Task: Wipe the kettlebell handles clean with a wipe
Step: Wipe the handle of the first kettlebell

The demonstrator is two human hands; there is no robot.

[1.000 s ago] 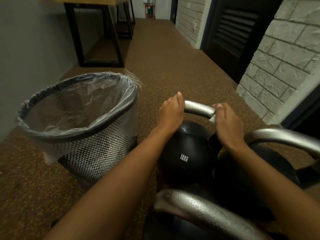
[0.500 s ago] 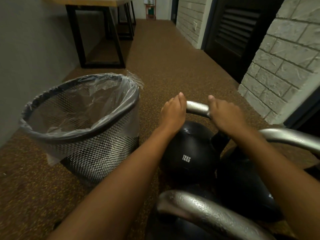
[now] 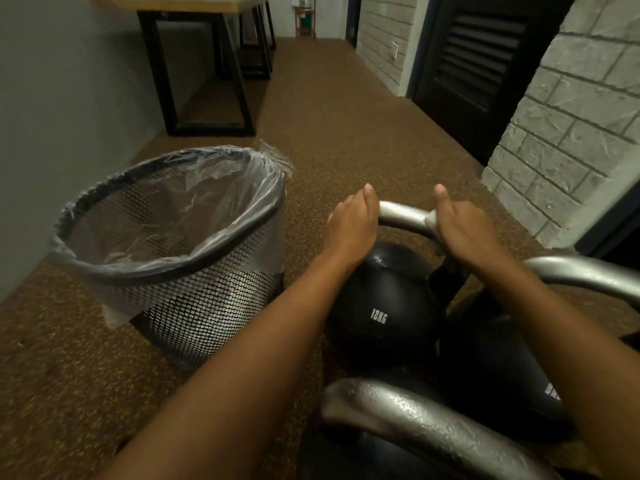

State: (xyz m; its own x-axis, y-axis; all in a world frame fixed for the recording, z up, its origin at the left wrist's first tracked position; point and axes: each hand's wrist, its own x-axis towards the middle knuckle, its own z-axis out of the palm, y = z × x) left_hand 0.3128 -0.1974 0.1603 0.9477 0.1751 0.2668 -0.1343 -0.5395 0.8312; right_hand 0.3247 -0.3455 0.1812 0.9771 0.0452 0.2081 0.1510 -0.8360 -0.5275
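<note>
Your left hand [image 3: 353, 225] curls over the left end of the handle [image 3: 401, 216], fingers wrapped round the bar. Your right hand [image 3: 464, 232] closes round the bar's right bend, thumb lying along the top, pressing the wipe [image 3: 431, 222] against the metal; only a pale sliver of it shows at the edge of your palm. A short bare stretch of bar separates the two hands.

The kettlebell [image 3: 381, 306] stands upright on the brown speckled floor [image 3: 329, 133], just right of the mesh wastebasket [image 3: 194, 306] with its clear liner. Its handle arches on top, its long axis running left to right across your view. The ball is glossy black with "12KG" in white facing you; the handle is dull silver.
</note>
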